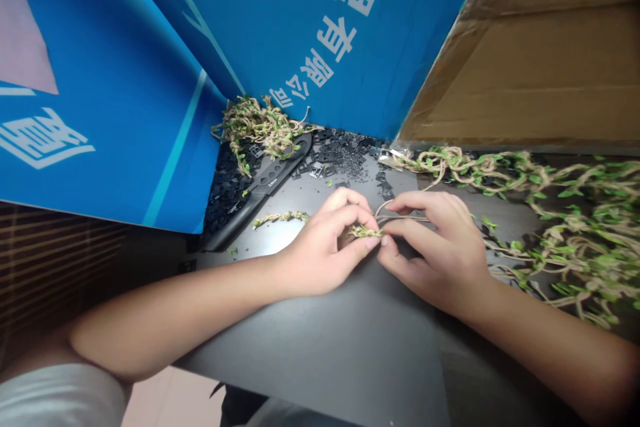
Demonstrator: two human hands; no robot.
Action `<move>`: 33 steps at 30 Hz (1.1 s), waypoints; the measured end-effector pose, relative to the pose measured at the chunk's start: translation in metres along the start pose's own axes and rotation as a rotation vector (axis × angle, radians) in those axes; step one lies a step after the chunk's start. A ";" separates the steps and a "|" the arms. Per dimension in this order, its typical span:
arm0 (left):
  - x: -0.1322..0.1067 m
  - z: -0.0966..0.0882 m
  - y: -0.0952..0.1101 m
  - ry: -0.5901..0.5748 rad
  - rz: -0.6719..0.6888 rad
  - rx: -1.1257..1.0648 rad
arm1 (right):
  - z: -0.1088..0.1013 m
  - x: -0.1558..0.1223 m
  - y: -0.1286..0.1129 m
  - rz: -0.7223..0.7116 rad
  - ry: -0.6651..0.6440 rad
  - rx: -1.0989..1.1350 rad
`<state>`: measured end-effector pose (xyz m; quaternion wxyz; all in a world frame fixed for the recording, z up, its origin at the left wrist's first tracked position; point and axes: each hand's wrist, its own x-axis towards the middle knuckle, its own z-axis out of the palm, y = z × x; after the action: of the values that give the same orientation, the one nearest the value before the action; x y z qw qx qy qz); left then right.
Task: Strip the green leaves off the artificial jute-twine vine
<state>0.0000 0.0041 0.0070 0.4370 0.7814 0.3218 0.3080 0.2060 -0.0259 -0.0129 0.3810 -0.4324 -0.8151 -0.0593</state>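
Near the middle of the grey tabletop, my left hand pinches a braided twine cord with small green leaves. The cord's finished end emerges behind that hand and lies to its left. Close against it, my right hand is closed at the same spot, thumb and forefinger on the twine just right of the braid. Loose strands run from there under and behind my right hand. A large heap of leafy twine spreads on the right, partly hidden by my right hand and forearm.
A tangled bundle of leafy twine sits at the back left on many small black pieces. Beside it lies a long black tool. Blue printed panels and a brown cardboard panel wall off the back.
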 end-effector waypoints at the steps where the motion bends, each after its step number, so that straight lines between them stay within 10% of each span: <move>1: 0.000 -0.001 0.000 -0.010 -0.009 -0.012 | 0.000 0.000 0.000 -0.004 0.004 0.007; 33: -0.003 0.004 0.004 0.155 -0.074 0.018 | -0.004 -0.003 0.001 -0.118 0.004 -0.174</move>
<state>0.0017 -0.0020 0.0087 0.4149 0.7466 0.3862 0.3484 0.2098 -0.0291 -0.0120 0.3395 -0.4149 -0.8302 -0.1529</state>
